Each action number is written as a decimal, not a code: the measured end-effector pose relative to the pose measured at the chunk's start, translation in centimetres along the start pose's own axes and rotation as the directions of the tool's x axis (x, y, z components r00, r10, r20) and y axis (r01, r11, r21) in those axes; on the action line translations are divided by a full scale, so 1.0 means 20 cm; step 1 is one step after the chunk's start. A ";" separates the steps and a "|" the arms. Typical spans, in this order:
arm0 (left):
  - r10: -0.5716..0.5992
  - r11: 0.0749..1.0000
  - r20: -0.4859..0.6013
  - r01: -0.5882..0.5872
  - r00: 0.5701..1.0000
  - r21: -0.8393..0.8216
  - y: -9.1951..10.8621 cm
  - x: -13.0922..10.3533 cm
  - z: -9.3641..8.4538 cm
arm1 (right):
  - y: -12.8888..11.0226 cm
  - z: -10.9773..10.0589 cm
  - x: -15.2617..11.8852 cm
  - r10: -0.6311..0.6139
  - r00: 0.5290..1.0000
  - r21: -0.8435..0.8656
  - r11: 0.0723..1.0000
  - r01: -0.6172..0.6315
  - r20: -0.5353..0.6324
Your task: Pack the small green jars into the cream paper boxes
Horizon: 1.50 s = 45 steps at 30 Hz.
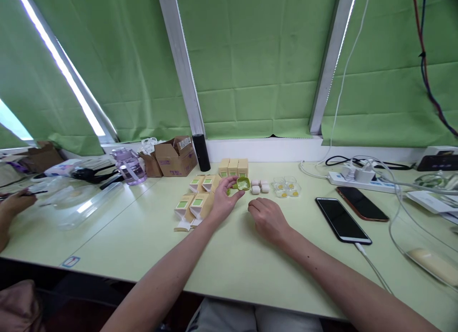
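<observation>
My left hand (227, 197) pinches a small green square dish (244, 183) between thumb and fingers, its hollow side facing me. Low over the table, my right hand (266, 218) is closed with its fingers curled; whatever they may hold is hidden. Just beyond it sit several small pale pink cylinders (260, 187). To their right is a clear tray (287, 187) of round cups with yellow bits in them. Left of my left hand stand several small tan boxes with green labels (202, 204), the nearest with flaps open. More tan boxes (233, 167) line up behind.
A black cylinder (201, 152), an open cardboard box (175, 156) and a purple bottle (129, 167) stand toward the back left. Two phones (343, 221), a power strip (361, 180) and loose cables lie on the right. Another person's hand (17, 202) is at far left.
</observation>
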<state>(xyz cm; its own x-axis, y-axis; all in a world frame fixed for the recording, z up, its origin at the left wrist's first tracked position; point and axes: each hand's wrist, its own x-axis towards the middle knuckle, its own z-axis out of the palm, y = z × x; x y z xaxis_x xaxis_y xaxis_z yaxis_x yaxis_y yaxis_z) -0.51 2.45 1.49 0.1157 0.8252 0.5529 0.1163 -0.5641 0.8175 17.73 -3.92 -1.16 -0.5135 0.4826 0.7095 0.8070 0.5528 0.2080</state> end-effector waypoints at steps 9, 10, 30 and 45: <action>0.028 0.998 0.022 -0.029 0.999 0.053 -0.02 -0.02 0.00 | -0.03 -0.10 0.01 0.124 0.950 0.466 0.885 0.024 -0.286; 0.036 0.998 0.028 -0.038 0.999 0.053 -0.03 -0.02 0.01 | -0.02 -0.11 0.02 0.198 0.933 0.550 0.835 0.000 -0.300; 0.095 0.992 0.124 -0.104 0.988 0.073 0.00 -0.05 0.05 | 0.13 -0.07 0.03 0.806 0.396 0.886 -0.314 -0.341 0.439; 0.132 0.984 0.160 -0.150 0.978 0.101 -0.01 -0.06 0.05 | 0.13 -0.08 0.03 0.824 0.479 0.938 -0.169 -0.303 0.303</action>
<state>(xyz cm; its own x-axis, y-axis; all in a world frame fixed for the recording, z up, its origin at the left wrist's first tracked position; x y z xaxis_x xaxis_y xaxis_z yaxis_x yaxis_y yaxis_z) 0.24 1.52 0.58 0.2868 0.7275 0.6233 0.1968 -0.6814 0.7049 20.00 -3.36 0.85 0.3306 0.8924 0.3071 -0.2546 0.3977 -0.8815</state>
